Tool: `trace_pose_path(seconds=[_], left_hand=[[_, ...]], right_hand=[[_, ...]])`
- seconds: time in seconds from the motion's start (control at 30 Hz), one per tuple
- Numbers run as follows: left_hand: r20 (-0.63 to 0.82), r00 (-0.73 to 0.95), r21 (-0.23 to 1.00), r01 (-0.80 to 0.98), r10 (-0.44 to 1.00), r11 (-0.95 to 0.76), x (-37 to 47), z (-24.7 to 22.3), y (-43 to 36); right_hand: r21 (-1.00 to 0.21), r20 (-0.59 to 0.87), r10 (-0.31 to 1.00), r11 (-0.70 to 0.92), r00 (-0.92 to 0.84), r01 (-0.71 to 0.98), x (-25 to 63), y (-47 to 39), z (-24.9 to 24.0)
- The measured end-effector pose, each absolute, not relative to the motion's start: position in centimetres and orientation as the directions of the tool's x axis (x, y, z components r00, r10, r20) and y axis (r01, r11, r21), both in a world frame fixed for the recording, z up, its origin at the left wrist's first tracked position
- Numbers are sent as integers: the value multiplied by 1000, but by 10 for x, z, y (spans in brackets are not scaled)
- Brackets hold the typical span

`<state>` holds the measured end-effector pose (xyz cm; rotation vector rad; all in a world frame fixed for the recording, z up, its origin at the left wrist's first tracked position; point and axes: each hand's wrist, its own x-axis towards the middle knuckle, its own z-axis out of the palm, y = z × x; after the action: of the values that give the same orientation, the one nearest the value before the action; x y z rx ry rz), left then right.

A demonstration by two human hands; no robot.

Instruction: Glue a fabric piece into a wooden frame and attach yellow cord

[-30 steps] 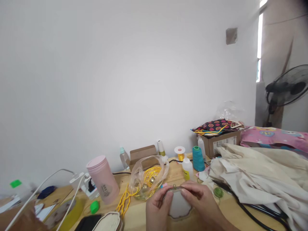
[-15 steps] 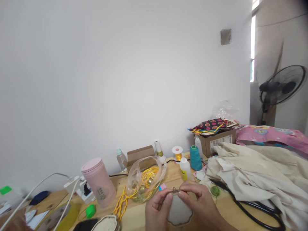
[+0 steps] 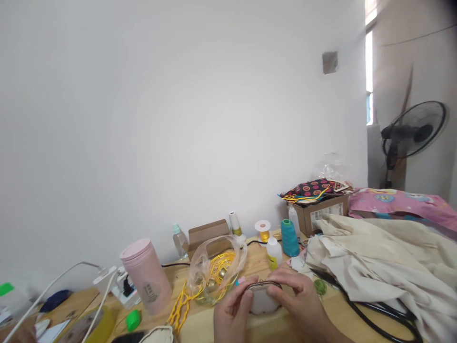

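A small pale clasp-frame purse [image 3: 263,305], with a dark rim and a little metal loop at its top edge, is held between both hands at the front of the table. My left hand [image 3: 233,307] pinches the left end of its frame between thumb and fingers. On the opposite end, my right hand [image 3: 300,300] grips the frame the same way, with its thumb on the near face. Just beyond my left hand lies a clear plastic bag [image 3: 198,262] with yellow cords and brass-coloured bells. A green ball of thread [image 3: 320,287] is beside my right hand.
Black-handled scissors [image 3: 374,309] and cream cloth [image 3: 374,247] lie at right. Behind are a teal thread cone [image 3: 290,240], a white squeeze bottle [image 3: 274,252] and an open cardboard box [image 3: 209,233]. To the left stand a pink cup [image 3: 147,276] and a power strip [image 3: 124,290].
The purse has tilted, so its face looks shorter and its lower edge sits higher. Both hands keep hold of the frame. The view has shifted slightly.
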<state>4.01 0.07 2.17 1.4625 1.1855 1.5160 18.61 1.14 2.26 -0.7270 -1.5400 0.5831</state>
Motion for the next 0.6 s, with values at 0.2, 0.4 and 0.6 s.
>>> trace_pose_path(seconds=[0.2, 0.4, 0.6], left_hand=[[432, -22, 883, 215, 902, -418, 36, 17, 1], [451, -63, 876, 219, 890, -429, 39, 20, -2], [437, -89, 891, 174, 895, -419, 38, 17, 0]], right_hand=[[-685, 709, 700, 712, -85, 151, 186, 7, 25], [-651, 741, 665, 746, -97, 143, 186, 4, 31], [-674, 719, 692, 717, -63, 175, 186, 5, 28]])
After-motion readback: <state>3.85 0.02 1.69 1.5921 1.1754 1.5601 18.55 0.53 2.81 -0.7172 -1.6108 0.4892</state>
